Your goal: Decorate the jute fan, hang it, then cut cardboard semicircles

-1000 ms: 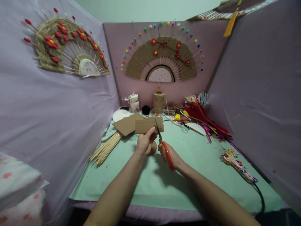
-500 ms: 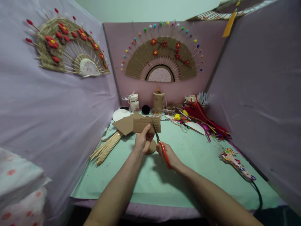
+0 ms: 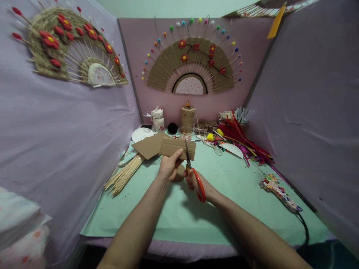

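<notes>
My left hand [image 3: 168,167] pinches the lower edge of a small rectangular piece of corrugated cardboard [image 3: 175,148] and holds it upright above the green mat [image 3: 224,179]. My right hand [image 3: 196,182] grips orange-handled scissors [image 3: 195,175], fingers through the loops. The blades point up and cut into the right part of the cardboard strip. A round cardboard disc [image 3: 180,173] lies on the mat just below both hands, partly hidden by them.
A larger cardboard sheet [image 3: 147,145] and a bundle of wooden skewers [image 3: 125,175] lie to the left. A twine spool [image 3: 187,116], white jar [image 3: 158,118], paper plate [image 3: 142,134] and coloured strips [image 3: 244,142] crowd the back. A patterned glue gun [image 3: 279,192] lies right.
The scissor blades have closed further into the cardboard strip. Both hands and the strip shifted slightly; the view tilted a little downward and to the right.
</notes>
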{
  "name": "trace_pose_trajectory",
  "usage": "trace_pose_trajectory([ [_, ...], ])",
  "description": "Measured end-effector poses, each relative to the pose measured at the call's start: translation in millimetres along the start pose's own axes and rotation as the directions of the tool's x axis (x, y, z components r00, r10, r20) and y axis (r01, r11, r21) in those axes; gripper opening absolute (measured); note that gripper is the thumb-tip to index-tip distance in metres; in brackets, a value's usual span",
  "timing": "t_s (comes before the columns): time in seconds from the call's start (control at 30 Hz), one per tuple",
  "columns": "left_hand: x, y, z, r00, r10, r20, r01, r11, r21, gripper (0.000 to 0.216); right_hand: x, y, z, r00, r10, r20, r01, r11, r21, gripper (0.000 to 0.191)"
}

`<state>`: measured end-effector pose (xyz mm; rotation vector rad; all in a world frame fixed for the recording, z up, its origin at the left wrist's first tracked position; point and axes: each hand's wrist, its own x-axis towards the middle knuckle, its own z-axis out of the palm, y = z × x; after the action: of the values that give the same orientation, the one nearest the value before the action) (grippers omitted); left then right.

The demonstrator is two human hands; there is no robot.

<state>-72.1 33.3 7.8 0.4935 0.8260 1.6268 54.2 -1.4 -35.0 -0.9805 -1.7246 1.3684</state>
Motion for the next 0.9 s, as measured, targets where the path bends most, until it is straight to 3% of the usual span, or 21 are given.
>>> trace_pose_trajectory([
  [0.5, -0.6, 3.4, 0.1, 0.999, -0.016, 0.044, 0.019, 0.997, -0.077, 0.033, 3.1, 1.5, 6.2, 0.986, 0.115, -0.122, -0.107, 0.992, 0.072, 0.062],
  [0.7, 3.4, 3.7, -4.6, 0.998, -0.060, 0.036, 0.065, 0.986, -0.154, 0.034, 4.6, 2.5, 5.1, 0.987, 0.076, -0.139, -0.070, 0.996, 0.050, 0.061],
  [0.9, 5.1, 2.3, -2.4, 0.999, -0.027, 0.020, 0.028, 0.996, -0.090, 0.032, 5.9, 2.9, 4.2, 0.995, 0.004, -0.100, 0.006, 0.996, 0.094, 0.067],
])
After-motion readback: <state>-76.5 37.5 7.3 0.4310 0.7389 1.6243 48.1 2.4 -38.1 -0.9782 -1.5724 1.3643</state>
